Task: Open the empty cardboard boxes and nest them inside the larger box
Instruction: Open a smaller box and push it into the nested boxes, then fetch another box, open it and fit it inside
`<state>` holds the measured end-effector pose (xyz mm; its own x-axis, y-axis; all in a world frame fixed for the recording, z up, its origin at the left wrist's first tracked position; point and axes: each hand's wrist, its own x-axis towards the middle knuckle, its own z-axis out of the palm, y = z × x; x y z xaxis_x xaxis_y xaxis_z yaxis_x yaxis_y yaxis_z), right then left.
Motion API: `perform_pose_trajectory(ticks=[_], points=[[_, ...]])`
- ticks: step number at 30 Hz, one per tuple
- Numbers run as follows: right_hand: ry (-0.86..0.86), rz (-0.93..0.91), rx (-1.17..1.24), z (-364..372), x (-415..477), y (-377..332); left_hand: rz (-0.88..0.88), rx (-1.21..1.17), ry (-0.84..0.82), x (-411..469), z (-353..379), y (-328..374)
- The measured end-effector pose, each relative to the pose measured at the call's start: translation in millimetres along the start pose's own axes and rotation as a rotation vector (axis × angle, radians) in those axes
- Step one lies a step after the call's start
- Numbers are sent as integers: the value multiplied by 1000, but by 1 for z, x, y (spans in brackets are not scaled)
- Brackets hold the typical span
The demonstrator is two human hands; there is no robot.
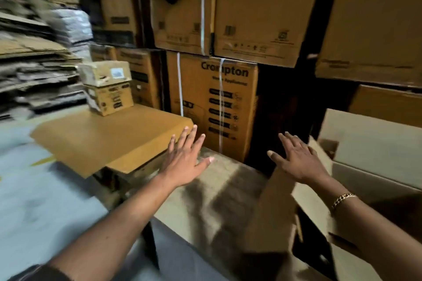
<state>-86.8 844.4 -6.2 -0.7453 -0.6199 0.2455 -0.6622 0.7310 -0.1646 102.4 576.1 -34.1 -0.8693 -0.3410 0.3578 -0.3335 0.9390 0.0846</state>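
Although neither hand holds anything, the work looks to be at its start, in the reach for a box to open. Far left, flattened cardboard (34, 68) lies in blurred heaps. Beside it two small boxes (107, 88) sit stacked one on the other, both closed, on a brown cardboard sheet (96, 139). Their insides are hidden, though the task calls them empty. The left hand (186, 162) comes next, fingers straight and spread wide, palm down, at the sheet's near corner and over a pale worktop (219, 194); whether it touches either I cannot tell. Behind it stands a strapped Crompton carton (212, 102), shut, among the stored stock. The right hand (301, 163) is likewise spread flat and empty, a bracelet (343, 198) at the wrist, over a raised flap of the larger box (365, 175), which stands open at the far right. Its inside is dark and partly cut off, and no nested box shows there. In my judgement the next move calls for reaching left to the small stack, taking the top box, lifting its flaps open and carrying it across into the larger box.
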Motion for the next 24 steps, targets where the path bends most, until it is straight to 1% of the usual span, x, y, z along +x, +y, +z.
perform_pose_trajectory(ticks=[2, 5, 7, 10, 14, 17, 24], points=[[-4, -53, 9, 13, 22, -48, -45, 34, 1, -5, -11, -51], [-22, -85, 19, 42, 56, -121, -137, 62, 37, -21, -28, -123], [-26, -117, 26, 58, 79, -160, -192, 65, 53, -30, -36, -162], [-74, -214, 73, 74, 111, -214, -264, 81, 74, -43, -43, -216], [-104, -321, 121, 88, 152, -275, -365, 50, 111, -46, -45, -278], [-100, -378, 118, 104, 192, -314, -412, 74, 132, -38, -43, -323], [-107, -438, 165, 135, 311, -405, -528, 120, 153, 13, -48, -430]])
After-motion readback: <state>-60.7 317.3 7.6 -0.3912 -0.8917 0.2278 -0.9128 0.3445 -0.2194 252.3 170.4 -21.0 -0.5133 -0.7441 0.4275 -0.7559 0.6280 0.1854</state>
